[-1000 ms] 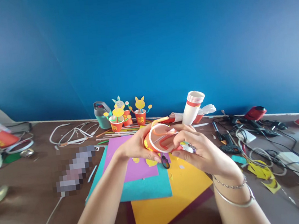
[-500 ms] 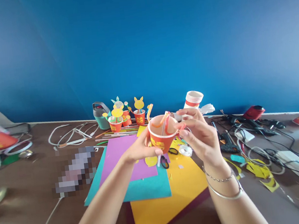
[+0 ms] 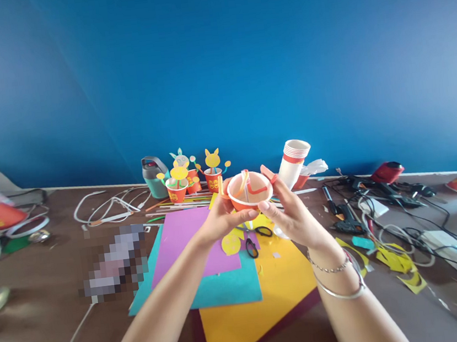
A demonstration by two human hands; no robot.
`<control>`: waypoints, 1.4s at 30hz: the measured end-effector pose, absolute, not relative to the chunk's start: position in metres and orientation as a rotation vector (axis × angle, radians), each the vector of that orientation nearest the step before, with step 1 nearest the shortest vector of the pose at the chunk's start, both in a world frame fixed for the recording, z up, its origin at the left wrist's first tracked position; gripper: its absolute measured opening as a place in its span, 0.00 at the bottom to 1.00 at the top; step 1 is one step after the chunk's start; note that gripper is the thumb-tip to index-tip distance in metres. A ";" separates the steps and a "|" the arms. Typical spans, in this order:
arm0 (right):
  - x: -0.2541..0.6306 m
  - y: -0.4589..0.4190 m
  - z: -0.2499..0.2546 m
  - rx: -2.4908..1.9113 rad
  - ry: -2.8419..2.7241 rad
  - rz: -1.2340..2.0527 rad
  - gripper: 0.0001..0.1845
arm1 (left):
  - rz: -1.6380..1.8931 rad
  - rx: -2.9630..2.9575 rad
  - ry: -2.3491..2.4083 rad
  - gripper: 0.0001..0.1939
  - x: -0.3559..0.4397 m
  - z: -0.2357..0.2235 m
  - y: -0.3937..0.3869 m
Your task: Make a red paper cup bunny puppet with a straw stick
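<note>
Above the coloured sheets, I hold a red paper cup (image 3: 240, 206) between both hands, its white inside tipped toward me. My left hand (image 3: 218, 222) is closed around the cup's left side, its thumb across the front. On the right side, my right hand (image 3: 295, 218) grips the cup with its thumb near the rim; its other fingers are partly hidden behind. Bent straws (image 3: 258, 190) in orange and red lie inside. An orange straw end (image 3: 221, 187) sticks out at the left, a red straw end (image 3: 269, 173) at the right. Below lie black-handled scissors (image 3: 252, 248) and a yellow paper disc (image 3: 231, 244).
Several red cups with paper animal heads (image 3: 176, 191) stand by the blue wall, near a teal flask (image 3: 155, 177). Stacked paper cups (image 3: 294, 160) lean behind my right hand. A glue gun (image 3: 348, 223), cables and yellow scraps (image 3: 397, 258) lie right. Purple paper (image 3: 180, 249) lies left.
The cup has tipped toward me and sits slightly higher. My right hand has moved from pinching the red straw end to holding the cup's right side. My left hand still holds the cup.
</note>
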State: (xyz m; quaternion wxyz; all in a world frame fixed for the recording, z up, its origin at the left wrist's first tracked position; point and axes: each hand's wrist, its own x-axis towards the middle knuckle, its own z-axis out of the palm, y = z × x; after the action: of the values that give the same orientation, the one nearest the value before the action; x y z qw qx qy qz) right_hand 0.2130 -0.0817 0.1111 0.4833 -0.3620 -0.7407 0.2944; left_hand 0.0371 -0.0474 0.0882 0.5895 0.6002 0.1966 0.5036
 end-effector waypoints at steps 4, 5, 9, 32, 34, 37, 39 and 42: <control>0.218 -0.079 0.111 -0.825 -1.693 0.868 0.34 | 1.153 1.358 0.393 0.37 0.034 0.084 -0.040; 0.220 -0.078 0.112 -0.818 -1.632 0.900 0.31 | 1.158 1.351 0.384 0.37 0.033 0.082 -0.038; 0.228 -0.071 0.116 -0.846 -1.496 0.934 0.21 | 1.146 1.309 0.378 0.36 0.032 0.075 -0.033; 0.219 -0.063 0.109 -0.928 -1.540 0.715 0.13 | 0.770 1.567 0.360 0.32 0.014 0.092 -0.036; 0.219 -0.065 0.110 -0.936 -1.548 0.701 0.13 | 0.771 1.588 0.341 0.32 0.014 0.094 -0.036; 0.221 -0.065 0.112 -0.916 -1.555 0.725 0.12 | 0.830 1.584 0.334 0.33 0.017 0.090 -0.036; 0.222 -0.065 0.114 -0.894 -1.517 0.778 0.12 | 0.900 1.540 0.346 0.32 0.020 0.087 -0.035; 0.223 -0.064 0.116 -0.879 -1.425 0.886 0.15 | 1.019 1.446 0.369 0.33 0.023 0.082 -0.034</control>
State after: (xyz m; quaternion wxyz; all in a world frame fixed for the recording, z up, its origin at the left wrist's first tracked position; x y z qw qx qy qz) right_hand 0.2231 -0.0638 0.1158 0.5842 -0.3765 -0.6106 0.3796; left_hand 0.0233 -0.0339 0.0823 0.6188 0.6287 0.1602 0.4429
